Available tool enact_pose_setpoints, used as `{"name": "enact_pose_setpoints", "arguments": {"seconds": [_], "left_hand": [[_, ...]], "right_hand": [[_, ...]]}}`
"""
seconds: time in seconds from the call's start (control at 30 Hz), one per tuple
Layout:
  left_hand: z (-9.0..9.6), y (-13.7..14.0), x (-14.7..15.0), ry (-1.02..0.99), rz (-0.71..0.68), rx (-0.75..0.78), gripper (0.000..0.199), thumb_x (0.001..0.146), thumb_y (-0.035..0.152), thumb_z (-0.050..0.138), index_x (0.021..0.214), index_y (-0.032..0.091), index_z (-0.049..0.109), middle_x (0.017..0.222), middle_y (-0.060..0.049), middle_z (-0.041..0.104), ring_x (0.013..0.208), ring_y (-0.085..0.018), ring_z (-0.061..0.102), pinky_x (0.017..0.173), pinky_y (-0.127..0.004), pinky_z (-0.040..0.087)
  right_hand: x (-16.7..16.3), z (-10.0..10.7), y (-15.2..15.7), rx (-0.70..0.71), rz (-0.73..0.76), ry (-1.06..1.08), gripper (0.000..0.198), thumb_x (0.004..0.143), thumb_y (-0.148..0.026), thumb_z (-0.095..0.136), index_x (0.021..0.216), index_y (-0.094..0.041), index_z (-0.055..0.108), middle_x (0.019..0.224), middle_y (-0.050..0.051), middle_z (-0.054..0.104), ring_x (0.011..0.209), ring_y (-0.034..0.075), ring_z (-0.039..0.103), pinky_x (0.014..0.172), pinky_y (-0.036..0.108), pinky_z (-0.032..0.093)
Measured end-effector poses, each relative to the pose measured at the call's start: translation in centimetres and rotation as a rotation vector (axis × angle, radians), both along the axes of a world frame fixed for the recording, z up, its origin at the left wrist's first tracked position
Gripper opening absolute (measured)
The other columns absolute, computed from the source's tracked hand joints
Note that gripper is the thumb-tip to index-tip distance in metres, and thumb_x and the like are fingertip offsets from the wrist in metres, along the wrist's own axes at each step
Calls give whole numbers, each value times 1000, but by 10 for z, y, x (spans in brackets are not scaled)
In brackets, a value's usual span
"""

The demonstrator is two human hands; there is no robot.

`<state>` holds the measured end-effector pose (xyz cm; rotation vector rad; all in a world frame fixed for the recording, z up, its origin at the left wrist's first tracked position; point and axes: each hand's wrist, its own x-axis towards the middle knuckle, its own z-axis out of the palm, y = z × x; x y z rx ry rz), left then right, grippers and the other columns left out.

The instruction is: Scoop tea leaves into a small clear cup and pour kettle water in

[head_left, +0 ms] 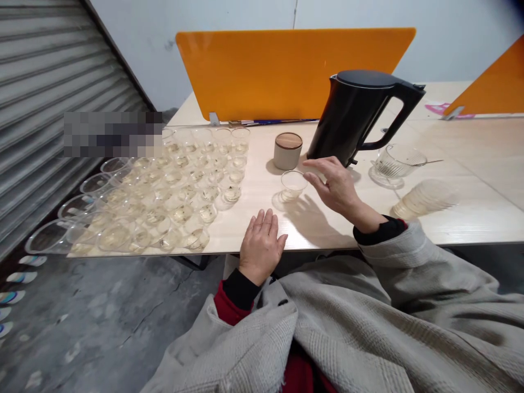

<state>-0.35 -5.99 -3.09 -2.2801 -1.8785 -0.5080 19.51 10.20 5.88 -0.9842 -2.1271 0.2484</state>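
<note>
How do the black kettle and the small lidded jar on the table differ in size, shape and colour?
The black kettle is taller than the lidded jar. The kettle has a large side handle; the jar shows none. The kettle's lid is dark like its body, while the jar's brown lid contrasts with its pale body. Both stand on the table.

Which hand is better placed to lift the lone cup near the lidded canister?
Probably the right hand: it hovers open beside the clear cup, while the left hand rests palm-down at the edge of the table, farther away.
</note>
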Motion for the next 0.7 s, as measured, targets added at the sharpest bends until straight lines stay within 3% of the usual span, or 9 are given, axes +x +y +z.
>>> {"name": "enact_pose_setpoints", "arguments": {"seconds": [0.13, 0.3, 0.53, 0.7], "left_hand": [[0, 0, 0, 1, -5, 9, 54, 111, 38, 47, 153, 7, 59, 164, -18, 57, 157, -36, 50, 128, -53, 45], [0, 0, 0, -7, -8, 12, 55, 111, 38, 48, 153, 4, 59, 163, -20, 57, 157, -37, 49, 129, -54, 44], [-1, 0, 1, -41, -14, -3, 54, 110, 36, 50, 154, 6, 59, 164, -20, 56, 157, -37, 49, 128, -57, 45], [-2, 0, 2, -75, -15, -1, 53, 109, 35, 53, 154, 6, 59, 164, -21, 56, 157, -37, 49, 128, -56, 45]], "right_hand": [[1, 8, 30, 1, -73, 37, 44, 105, -52, 54, 133, -25, 75, 134, 11, 75, 124, 36, 64, 113, 58, 48], [-13, 4, 73, -45, -103, -2, 60, 103, -64, 51, 142, -23, 69, 140, 15, 71, 125, 37, 66, 113, 59, 49], [-43, -1, 113, -171, -89, -141, 85, 94, -77, 60, 157, -22, 56, 160, 19, 56, 148, 42, 50, 122, 63, 42], [-57, -8, 136, -204, -91, -168, 91, 89, -78, 67, 159, -21, 53, 159, 18, 53, 148, 41, 49, 124, 62, 41]]}}
